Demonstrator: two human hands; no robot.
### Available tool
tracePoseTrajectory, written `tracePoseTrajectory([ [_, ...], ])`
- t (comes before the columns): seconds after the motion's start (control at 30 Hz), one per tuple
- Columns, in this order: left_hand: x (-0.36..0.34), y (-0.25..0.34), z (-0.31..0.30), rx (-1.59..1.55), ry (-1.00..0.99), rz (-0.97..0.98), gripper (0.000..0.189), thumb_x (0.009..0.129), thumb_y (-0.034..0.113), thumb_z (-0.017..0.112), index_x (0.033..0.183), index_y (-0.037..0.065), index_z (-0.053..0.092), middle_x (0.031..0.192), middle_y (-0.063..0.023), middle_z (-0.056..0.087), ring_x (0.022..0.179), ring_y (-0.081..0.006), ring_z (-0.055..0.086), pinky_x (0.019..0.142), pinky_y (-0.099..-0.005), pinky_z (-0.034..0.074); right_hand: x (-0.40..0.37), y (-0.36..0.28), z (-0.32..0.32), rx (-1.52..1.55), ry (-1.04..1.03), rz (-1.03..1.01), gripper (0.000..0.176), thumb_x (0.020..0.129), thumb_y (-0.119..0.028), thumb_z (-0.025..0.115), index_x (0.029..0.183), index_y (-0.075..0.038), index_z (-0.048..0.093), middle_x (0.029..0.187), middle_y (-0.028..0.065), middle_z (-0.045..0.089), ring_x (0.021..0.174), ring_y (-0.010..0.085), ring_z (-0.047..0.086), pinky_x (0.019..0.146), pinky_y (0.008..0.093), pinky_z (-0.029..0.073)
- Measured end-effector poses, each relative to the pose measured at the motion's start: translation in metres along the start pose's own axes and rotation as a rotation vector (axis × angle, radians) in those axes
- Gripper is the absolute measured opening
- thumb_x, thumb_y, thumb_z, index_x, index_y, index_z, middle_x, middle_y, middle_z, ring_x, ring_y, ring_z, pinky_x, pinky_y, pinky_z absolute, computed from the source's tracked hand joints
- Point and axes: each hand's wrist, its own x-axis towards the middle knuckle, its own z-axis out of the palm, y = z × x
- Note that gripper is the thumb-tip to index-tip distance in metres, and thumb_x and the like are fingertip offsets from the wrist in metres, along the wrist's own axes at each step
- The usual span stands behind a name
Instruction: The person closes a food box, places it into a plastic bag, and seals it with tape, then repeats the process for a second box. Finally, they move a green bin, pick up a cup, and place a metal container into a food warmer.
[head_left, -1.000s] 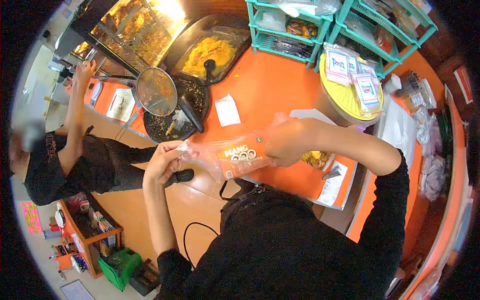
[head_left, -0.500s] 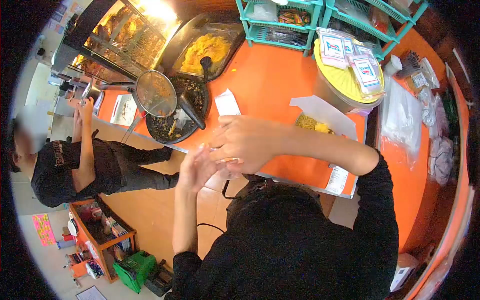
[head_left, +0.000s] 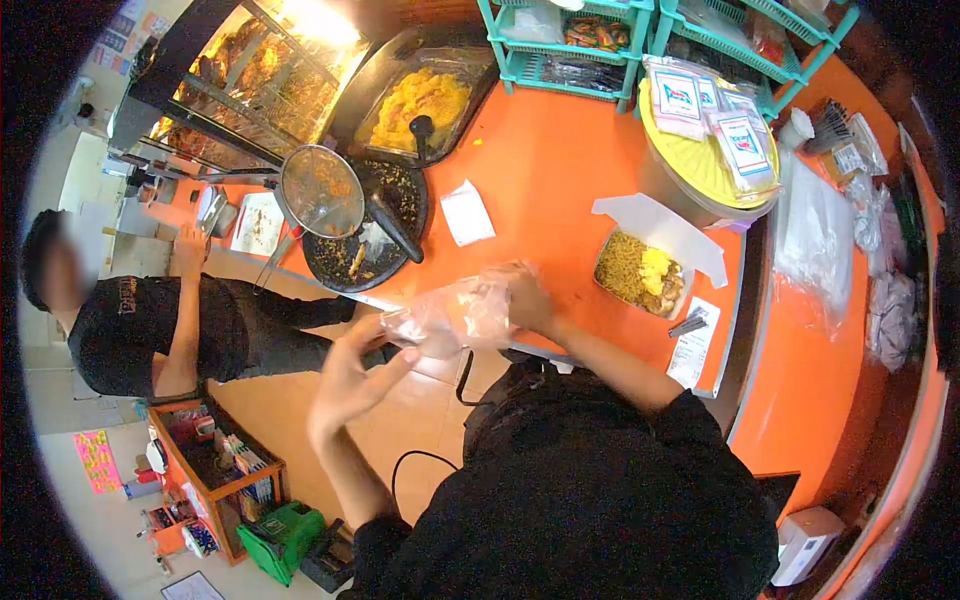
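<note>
Between my two hands, over the front edge of the orange counter, a clear plastic bag (head_left: 450, 318) is stretched out. My left hand (head_left: 355, 378) grips its left end, with the thumb raised. My right hand (head_left: 525, 298), blurred by motion, holds the other end above the counter. Right of it sits an open paper box (head_left: 625, 270) with brown rice or noodles, yellow food and pieces of meat. A white paper slip (head_left: 467, 213) lies behind the hands. Near the counter's right edge a printed receipt (head_left: 692, 350) has a small dark item on it.
At the back left are a strainer (head_left: 322, 192), a black stone plate (head_left: 365, 262) and a tray of yellow food (head_left: 420, 110). Bag packs (head_left: 740, 145) lie on a yellow-lidded tub (head_left: 665, 165). Teal racks (head_left: 570, 80) stand behind. A person in black (head_left: 150, 330) stands left.
My hands have moved apart, stretching the plastic bag between them. My right forearm has swung off the food box, which is now uncovered. The other person's arm has lowered slightly.
</note>
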Motion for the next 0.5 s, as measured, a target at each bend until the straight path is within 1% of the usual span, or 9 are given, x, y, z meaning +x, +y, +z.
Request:
tracePoseTrajectory([
  [0.07,-0.019,0.005,-0.039,0.630,0.339,0.042,0.067,0.072,0.029,0.080,0.128,0.006,0.053,0.122,-0.0121,0.055,0.099,-0.0215,0.060,0.093,-0.0311,0.042,-0.003,-0.020,-0.015,-0.136,0.055,-0.182,0.032,0.073,-0.029,0.069,0.102,-0.018,0.071,0.108,0.0002,0.062,0.094,0.0217,0.058,0.086,0.0394,0.035],
  [0.1,-0.018,0.017,-0.037,0.765,0.416,-0.076,0.083,0.059,0.035,0.087,0.130,0.009,0.051,0.128,-0.0148,0.050,0.110,-0.0253,0.054,0.098,-0.0346,0.039,-0.003,-0.024,-0.017,-0.136,0.056,-0.179,0.032,0.073,-0.029,0.069,0.102,-0.018,0.071,0.108,0.0002,0.062,0.094,0.0217,0.058,0.086,0.0394,0.035],
  [0.13,-0.013,-0.039,-0.049,0.765,0.411,-0.074,0.083,0.059,0.035,0.087,0.130,0.009,0.051,0.128,-0.0148,0.050,0.110,-0.0253,0.054,0.098,-0.0346,0.039,-0.003,-0.027,-0.018,-0.119,0.071,-0.225,0.032,0.074,-0.027,0.067,0.104,-0.019,0.070,0.108,-0.0001,0.062,0.095,0.0203,0.057,0.085,0.0375,0.035],
  [0.2,0.042,-0.130,-0.074,1.203,0.052,0.208,0.097,0.048,0.042,0.089,0.131,0.009,0.050,0.133,-0.0158,0.044,0.120,-0.0312,0.045,0.103,-0.0394,0.035,-0.004,-0.036,-0.020,-0.103,0.088,-0.267,0.032,0.075,-0.026,0.066,0.106,-0.020,0.070,0.109,-0.0004,0.061,0.095,0.0189,0.057,0.083,0.0357,0.035],
  [0.27,0.083,-0.171,-0.034,0.637,-0.028,0.196,0.119,0.038,0.048,0.090,0.138,0.008,0.040,0.142,-0.0177,0.035,0.130,-0.0359,0.032,0.108,-0.0438,0.028,-0.002,-0.045,-0.023,0.000,0.106,-0.249,0.030,0.078,-0.024,0.061,0.107,-0.022,0.070,0.115,-0.0014,0.060,0.101,0.0194,0.056,0.085,0.0362,0.036],
  [0.33,0.123,-0.192,0.002,1.129,0.188,0.603,0.114,0.056,0.048,0.084,0.144,0.006,0.025,0.143,-0.0189,0.032,0.132,-0.0360,0.030,0.110,-0.0445,0.025,0.001,-0.038,-0.021,-0.159,0.107,-0.314,0.033,0.079,-0.025,0.060,0.110,-0.024,0.068,0.122,-0.0013,0.057,0.104,0.0200,0.054,0.087,0.0371,0.036],
  [0.4,0.149,-0.194,0.016,1.028,0.196,0.577,0.110,0.058,0.049,0.082,0.143,0.006,0.026,0.142,-0.0187,0.034,0.130,-0.0352,0.032,0.109,-0.0437,0.026,0.005,-0.038,-0.023,-0.324,0.094,-0.376,0.035,0.079,-0.026,0.058,0.114,-0.026,0.066,0.128,-0.0012,0.054,0.107,0.0207,0.053,0.090,0.0379,0.036],
  [0.47,0.151,-0.202,0.022,0.827,0.233,0.497,0.103,0.063,0.050,0.077,0.142,0.005,0.029,0.139,-0.0185,0.037,0.126,-0.0336,0.035,0.106,-0.0420,0.029,0.016,-0.046,-0.020,-0.408,0.018,-0.396,0.046,0.080,-0.028,0.057,0.125,-0.031,0.058,0.138,-0.0003,0.046,0.116,0.0227,0.049,0.096,0.0410,0.035],
  [0.5,0.160,-0.202,0.029,0.731,0.246,0.457,0.099,0.065,0.051,0.075,0.141,0.005,0.030,0.138,-0.0184,0.038,0.125,-0.0328,0.036,0.105,-0.0412,0.030,0.021,-0.045,-0.014,-0.566,0.022,-0.491,0.056,0.077,-0.031,0.060,0.132,-0.033,0.050,0.142,0.0022,0.041,0.123,0.0249,0.044,0.099,0.0430,0.034],
])
